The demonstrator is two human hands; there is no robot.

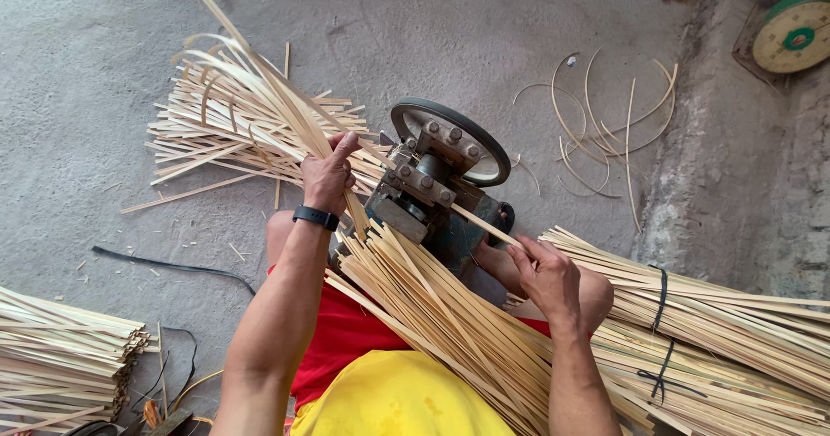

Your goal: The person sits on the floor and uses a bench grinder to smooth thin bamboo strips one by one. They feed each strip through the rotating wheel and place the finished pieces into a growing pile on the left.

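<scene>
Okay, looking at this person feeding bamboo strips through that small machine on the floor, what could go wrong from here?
1. The right hand guides a strip close to the machine; fingers might get drawn toward its bolted rollers.
2. The left hand grips thin strips bare, so splinters or cuts seem likely.
3. The loose bundle across the lap could slide or snag the feed.

Over on the right, a green-rimmed dial scale [794,31]; loose curled slivers [605,125] and a black cord [173,266] on the concrete floor [78,73].

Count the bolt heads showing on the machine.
7 on the machine: four across the plate by the wheel, three on the bar below. Others may be hidden.
</scene>
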